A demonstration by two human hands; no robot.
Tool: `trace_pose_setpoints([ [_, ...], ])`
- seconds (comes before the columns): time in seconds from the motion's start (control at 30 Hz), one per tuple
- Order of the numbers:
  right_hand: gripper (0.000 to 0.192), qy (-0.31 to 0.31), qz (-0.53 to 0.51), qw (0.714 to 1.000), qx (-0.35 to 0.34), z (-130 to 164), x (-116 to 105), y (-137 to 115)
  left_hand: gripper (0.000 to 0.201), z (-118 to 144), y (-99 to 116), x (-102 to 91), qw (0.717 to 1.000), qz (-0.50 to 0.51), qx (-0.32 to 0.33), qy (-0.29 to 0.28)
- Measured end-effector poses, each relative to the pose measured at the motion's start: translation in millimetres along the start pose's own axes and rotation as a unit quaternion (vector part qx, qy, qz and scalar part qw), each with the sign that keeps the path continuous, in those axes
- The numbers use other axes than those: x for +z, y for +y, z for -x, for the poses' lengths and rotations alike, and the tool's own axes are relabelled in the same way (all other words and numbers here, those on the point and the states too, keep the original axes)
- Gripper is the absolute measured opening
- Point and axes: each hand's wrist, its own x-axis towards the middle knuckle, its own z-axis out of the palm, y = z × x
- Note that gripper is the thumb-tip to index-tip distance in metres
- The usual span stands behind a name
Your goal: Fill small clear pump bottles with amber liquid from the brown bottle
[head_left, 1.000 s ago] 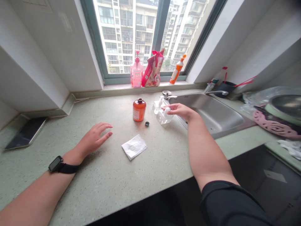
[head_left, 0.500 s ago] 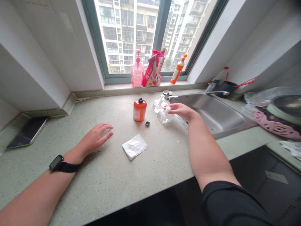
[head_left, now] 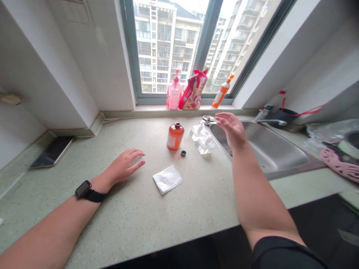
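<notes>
My left hand (head_left: 126,167) rests flat on the speckled green counter (head_left: 157,209), fingers spread, holding nothing; a black watch is on that wrist. My right hand (head_left: 233,129) hovers open above the sink's left edge, just right of two small clear bottles (head_left: 204,142). It touches neither bottle. An orange bottle (head_left: 175,136) stands uncapped left of them, and its small black cap (head_left: 183,152) lies on the counter beside it. A folded white tissue (head_left: 167,179) lies between my arms.
A steel sink (head_left: 269,149) with a tap sits at the right. On the window sill stand a pink pump bottle (head_left: 174,95), a red pouch (head_left: 193,91) and an orange-white bottle (head_left: 221,92). A dark phone (head_left: 52,151) lies far left. A pink-rimmed pot (head_left: 340,158) sits far right.
My right hand has let go of the nearer clear bottle and lifted up and to the right, open. The view has tilted upward a little. My left hand has stayed put.
</notes>
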Motion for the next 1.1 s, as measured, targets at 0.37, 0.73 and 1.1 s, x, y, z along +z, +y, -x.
trace_pose_setpoints([
  [0.37,0.111,-0.007,0.120,0.991,-0.055,46.0,136.7,-1.5,0.034,0.1,6.3,1.9,1.000,0.001,0.010,0.012],
  [0.73,0.108,-0.038,0.105,0.994,-0.007,44.0,170.2,7.2,0.038,0.7,9.0,5.4,1.000,0.003,0.010,0.028],
  [1.1,0.106,-0.207,0.012,0.970,-0.128,104.6,204.3,-33.2,0.085,2.2,18.7,4.2,0.995,0.062,0.037,0.066],
])
